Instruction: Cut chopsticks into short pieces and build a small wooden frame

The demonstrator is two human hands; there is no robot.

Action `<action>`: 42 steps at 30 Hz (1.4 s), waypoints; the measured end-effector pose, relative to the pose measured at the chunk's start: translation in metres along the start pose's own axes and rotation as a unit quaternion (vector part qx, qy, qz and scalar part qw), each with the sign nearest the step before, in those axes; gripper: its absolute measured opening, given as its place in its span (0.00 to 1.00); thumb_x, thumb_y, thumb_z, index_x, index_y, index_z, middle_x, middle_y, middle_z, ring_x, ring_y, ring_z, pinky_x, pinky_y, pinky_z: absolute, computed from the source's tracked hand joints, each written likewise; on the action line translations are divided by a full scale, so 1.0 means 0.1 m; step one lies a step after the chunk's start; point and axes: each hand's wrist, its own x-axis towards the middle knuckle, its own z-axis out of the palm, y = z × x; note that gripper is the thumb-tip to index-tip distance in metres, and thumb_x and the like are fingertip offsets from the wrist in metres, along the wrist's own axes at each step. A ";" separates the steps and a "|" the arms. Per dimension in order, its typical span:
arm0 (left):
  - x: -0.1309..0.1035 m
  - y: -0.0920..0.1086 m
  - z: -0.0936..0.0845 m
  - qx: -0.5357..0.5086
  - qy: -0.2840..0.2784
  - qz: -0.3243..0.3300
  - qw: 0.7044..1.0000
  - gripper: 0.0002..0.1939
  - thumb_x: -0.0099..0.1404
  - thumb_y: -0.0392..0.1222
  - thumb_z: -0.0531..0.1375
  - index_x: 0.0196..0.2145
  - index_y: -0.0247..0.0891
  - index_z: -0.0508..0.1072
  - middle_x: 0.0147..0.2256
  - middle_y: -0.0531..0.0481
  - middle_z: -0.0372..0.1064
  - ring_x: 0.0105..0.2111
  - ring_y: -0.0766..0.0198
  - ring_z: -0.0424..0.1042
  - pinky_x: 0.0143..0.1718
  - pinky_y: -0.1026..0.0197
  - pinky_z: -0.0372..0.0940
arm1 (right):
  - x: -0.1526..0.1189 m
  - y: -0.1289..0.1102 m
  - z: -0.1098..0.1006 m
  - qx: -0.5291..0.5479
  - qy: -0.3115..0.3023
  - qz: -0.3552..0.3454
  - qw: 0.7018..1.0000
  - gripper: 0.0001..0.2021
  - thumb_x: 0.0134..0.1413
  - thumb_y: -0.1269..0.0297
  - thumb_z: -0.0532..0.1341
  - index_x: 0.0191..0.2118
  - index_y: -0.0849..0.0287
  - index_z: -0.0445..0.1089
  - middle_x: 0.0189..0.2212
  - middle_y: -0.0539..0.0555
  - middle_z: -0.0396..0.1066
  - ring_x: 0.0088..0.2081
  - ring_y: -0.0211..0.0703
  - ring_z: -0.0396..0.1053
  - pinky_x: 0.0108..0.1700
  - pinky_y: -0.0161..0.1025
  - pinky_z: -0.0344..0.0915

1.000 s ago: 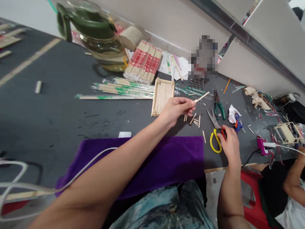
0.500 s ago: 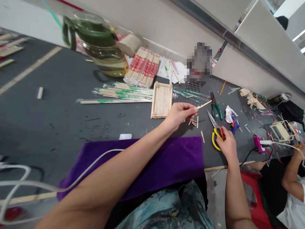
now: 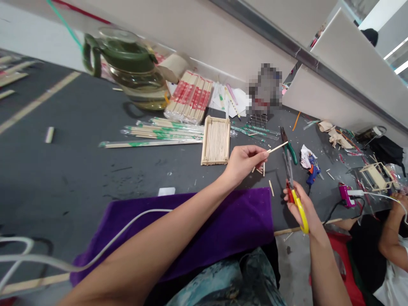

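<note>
A thin wooden stick (image 3: 278, 147) points to the right from the pinched fingers of my left hand (image 3: 247, 163). My right hand (image 3: 301, 206) is wrapped round scissors (image 3: 298, 203) with yellow and red handles, their blades up towards the stick's far end. Behind the blades, pliers (image 3: 289, 148) with green handles lie on the table. A small tray of glued sticks (image 3: 216, 140) is left of my left hand. Short cut pieces (image 3: 271, 188) lie below the held stick.
A purple cloth (image 3: 223, 221) covers the table's front edge. A glass jug (image 3: 134, 72) and packed chopsticks (image 3: 191, 97) stand at the back. A blue glue gun (image 3: 313, 172) and a pink charger (image 3: 347, 195) are to the right. Another person's arm (image 3: 393, 225) shows at far right.
The scissors, which lay on the table under my right hand, are now raised in its grasp with the blades turned upward. My left hand has shifted slightly right with the stick.
</note>
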 end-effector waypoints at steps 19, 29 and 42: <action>-0.18 -0.01 0.01 0.394 0.011 0.298 0.869 0.13 0.74 0.44 0.56 0.37 0.38 0.79 0.34 0.44 0.78 0.34 0.61 0.75 0.39 0.60 0.67 | 0.16 -0.50 0.25 0.082 -0.100 0.046 0.991 0.24 0.53 0.45 0.68 0.52 0.51 0.69 0.33 0.49 0.67 0.26 0.34 0.61 0.28 0.31 0.62; -0.21 -0.03 0.00 0.520 0.004 0.359 0.775 0.16 0.76 0.40 0.51 0.38 0.37 0.78 0.34 0.44 0.78 0.34 0.60 0.73 0.35 0.60 0.65 | 0.08 -0.53 0.34 0.083 -0.050 0.020 0.995 0.24 0.54 0.43 0.68 0.51 0.52 0.71 0.32 0.48 0.66 0.24 0.32 0.56 0.26 0.32 0.58; -0.21 -0.09 0.02 0.483 -0.014 0.373 0.792 0.14 0.74 0.38 0.53 0.36 0.36 0.78 0.33 0.44 0.77 0.33 0.60 0.74 0.36 0.60 0.67 | 0.08 -0.55 0.25 0.042 -0.112 0.048 0.992 0.24 0.56 0.45 0.67 0.51 0.56 0.67 0.30 0.46 0.60 0.25 0.31 0.54 0.26 0.31 0.54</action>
